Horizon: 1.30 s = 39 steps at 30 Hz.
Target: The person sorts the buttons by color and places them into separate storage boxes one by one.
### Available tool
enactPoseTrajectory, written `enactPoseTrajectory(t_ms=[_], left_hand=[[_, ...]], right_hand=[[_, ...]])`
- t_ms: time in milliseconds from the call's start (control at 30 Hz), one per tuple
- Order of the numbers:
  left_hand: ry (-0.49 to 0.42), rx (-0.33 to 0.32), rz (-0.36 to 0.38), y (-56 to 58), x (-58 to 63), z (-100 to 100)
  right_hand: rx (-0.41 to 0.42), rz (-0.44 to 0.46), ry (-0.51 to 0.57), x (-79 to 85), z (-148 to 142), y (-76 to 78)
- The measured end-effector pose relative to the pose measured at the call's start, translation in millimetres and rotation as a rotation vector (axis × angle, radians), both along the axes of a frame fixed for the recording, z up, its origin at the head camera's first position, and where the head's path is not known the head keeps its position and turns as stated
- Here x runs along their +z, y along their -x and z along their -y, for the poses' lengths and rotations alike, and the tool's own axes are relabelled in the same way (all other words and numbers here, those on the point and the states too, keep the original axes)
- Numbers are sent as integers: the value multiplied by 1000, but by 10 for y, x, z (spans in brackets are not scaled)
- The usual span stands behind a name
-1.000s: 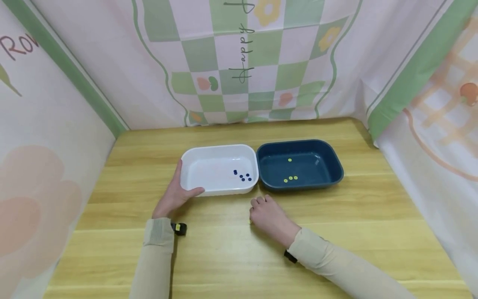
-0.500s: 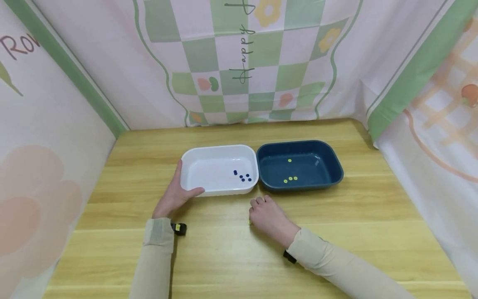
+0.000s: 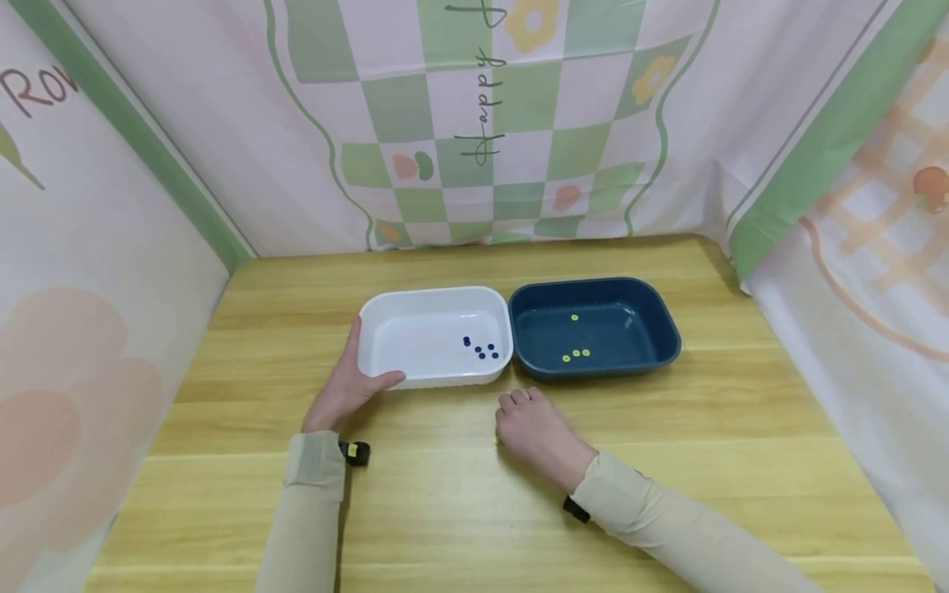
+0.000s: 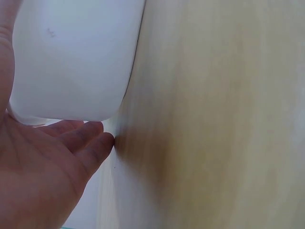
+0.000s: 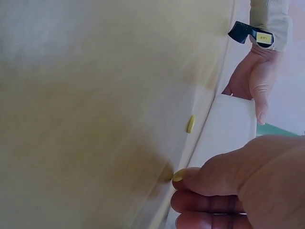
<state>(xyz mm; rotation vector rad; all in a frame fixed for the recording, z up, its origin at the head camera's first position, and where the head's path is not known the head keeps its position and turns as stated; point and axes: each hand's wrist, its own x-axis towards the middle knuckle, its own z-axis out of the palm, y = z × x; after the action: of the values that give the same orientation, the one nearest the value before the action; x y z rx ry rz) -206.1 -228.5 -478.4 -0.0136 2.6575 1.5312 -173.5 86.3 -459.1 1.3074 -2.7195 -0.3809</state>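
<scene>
My left hand (image 3: 344, 387) holds the left end of a white plastic tub (image 3: 415, 380), thumb along the near side and fingers against the end wall. Small round dark blue buttons (image 3: 482, 356) lie at the tub's right side. In the right wrist view, my right hand (image 5: 257, 179) pinches a yellow button (image 5: 178, 175) between thumb and fingertips, close over the table. Another yellow button (image 5: 191, 124) shows on the table nearby; the head view has just a speck of yellow beside the knuckles. Several yellow buttons (image 3: 576, 353) lie inside the dark blue tub (image 3: 596, 372).
Both tubs stand side by side on the wood-grain table (image 3: 445, 511), their ends together. Patterned cloth (image 3: 504, 181) hangs behind the table and on both sides. A black wrist camera (image 3: 356, 453) is strapped to my left wrist.
</scene>
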Motion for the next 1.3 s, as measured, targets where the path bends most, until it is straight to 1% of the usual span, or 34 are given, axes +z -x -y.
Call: enactPoseTrajectory(t_ms=[100,200,233,300,333,367,433,500,567,600,667,733,767,833,933,1033,1200,1300], left_hand=[[-14,1,6,1,10,3],[-13,-1,15,0,20,3],[-10,-3,17,1,24,5],[-9,-4,19,3,31,7],[-8,-2,19,2,29,7],[-11,-1,17,4,28,8],[-12,2,15,6,27,9],[-14,2,14,7,24,8],[-14,0,13,9,21,8],[-13,0,15,7,19,7],[-12,0,17,6,16,7],[-11,2,18,3,15,7],[-13,3,18,1,14,7],[-10,4,18,-2,21,8],[-1,4,19,-6,40,10],[8,4,25,-9,53,10],[7,4,26,-10,55,4],[9,1,20,-4,38,8]], right_hand=[[-27,8,2,14,-14,8],[-56,36,27,61,-47,5],[-67,51,57,77,-63,5],[-89,101,163,134,-97,10],[-103,140,235,159,-118,17],[-124,199,321,191,-140,26],[-180,364,531,262,-188,60],[-267,568,757,341,-249,105],[-389,756,998,418,-321,158],[-447,833,1118,446,-362,188],[-557,942,1353,495,-441,248],[-631,1016,1546,534,-523,302],[-658,1049,1620,543,-559,326],[-682,1109,1732,560,-628,367],[-689,1178,1820,571,-713,404],[-674,1214,1875,572,-765,424],[-671,1252,1914,588,-805,436],[-679,1256,1929,591,-809,438]])
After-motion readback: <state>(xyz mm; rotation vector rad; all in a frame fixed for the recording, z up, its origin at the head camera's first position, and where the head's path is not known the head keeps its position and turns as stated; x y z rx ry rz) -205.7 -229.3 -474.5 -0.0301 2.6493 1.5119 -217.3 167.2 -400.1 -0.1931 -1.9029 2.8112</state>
